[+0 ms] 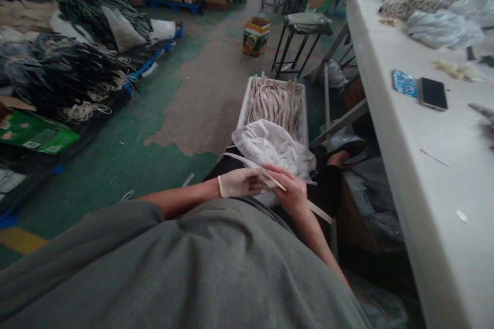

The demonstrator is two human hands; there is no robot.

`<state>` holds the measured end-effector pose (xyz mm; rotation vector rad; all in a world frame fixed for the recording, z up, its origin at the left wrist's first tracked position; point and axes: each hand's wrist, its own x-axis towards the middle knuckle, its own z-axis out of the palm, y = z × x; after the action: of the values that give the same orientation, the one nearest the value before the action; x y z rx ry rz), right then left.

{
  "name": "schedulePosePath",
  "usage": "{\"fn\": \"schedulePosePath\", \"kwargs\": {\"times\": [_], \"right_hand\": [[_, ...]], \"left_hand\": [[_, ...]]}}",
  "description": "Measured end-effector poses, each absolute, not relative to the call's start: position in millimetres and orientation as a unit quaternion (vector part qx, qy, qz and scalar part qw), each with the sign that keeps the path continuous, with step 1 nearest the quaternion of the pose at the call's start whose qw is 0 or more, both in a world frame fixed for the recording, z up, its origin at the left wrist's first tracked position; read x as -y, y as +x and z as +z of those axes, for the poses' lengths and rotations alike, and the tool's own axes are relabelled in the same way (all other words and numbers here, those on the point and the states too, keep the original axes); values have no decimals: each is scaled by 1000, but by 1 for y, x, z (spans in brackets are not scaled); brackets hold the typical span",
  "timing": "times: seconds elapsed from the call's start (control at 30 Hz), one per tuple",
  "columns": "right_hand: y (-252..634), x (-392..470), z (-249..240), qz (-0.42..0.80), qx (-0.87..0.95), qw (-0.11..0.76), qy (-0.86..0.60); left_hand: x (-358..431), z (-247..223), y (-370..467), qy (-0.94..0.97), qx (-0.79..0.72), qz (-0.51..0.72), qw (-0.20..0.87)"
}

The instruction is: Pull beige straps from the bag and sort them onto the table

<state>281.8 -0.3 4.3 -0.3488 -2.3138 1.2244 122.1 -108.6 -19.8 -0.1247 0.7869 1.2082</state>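
While apart from the table edge (389,128), left hand (240,183) and right hand (292,190) around 1 pale strap (247,161), open floor (135,169) leftward

Dim in here, flat grey light; deep shadow under white table (436,205). L hand (240,183) & R hand (292,191) slightly soft; dark item (482,111) at R edge smeared, wide-angle stretch twd corners.

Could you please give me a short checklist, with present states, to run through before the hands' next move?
1. Pale strip in hand: ok, at the fingers of both the left hand and right hand.
2. Both hands gloved: not ok, only the left is.
3. Crate fully in sight: not ok, the white bag hides its near end.
4. Phone away from hands: ok, on the table.
5. Strip free of flaws: cannot tell.
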Motion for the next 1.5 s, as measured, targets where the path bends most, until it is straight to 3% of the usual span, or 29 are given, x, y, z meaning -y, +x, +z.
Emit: {"fn": "schedulePosePath", "kwargs": {"times": [0.1,0.23,0.4,0.47,0.57,0.8,1.13,1.37,1.5], "right_hand": [[282,2,12,412,868,232,-151],[293,3,18,413,832,278,-247],[347,-5,25,501,743,345,-280],[370,-9,24,513,746,328,-271],[385,-10,14,531,762,272,-253],[337,-7,1,631,672,231,-313],[263,-46,39,675,589,324,-303],[264,-26,57,525,762,284,-252],[279,-16,70,483,792,295,-231]], "left_hand": [[112,-21,123,-18,-287,566,773],[113,-26,104,-66,-236,589,770],[112,-46,22,-260,-373,743,491],[111,-47,-12,-287,-403,771,402],[102,-35,-38,-253,-402,808,347],[66,-15,26,8,-453,757,471],[82,-2,104,327,-489,535,607],[75,18,124,392,-491,589,508],[72,16,141,488,-497,528,486]]}}
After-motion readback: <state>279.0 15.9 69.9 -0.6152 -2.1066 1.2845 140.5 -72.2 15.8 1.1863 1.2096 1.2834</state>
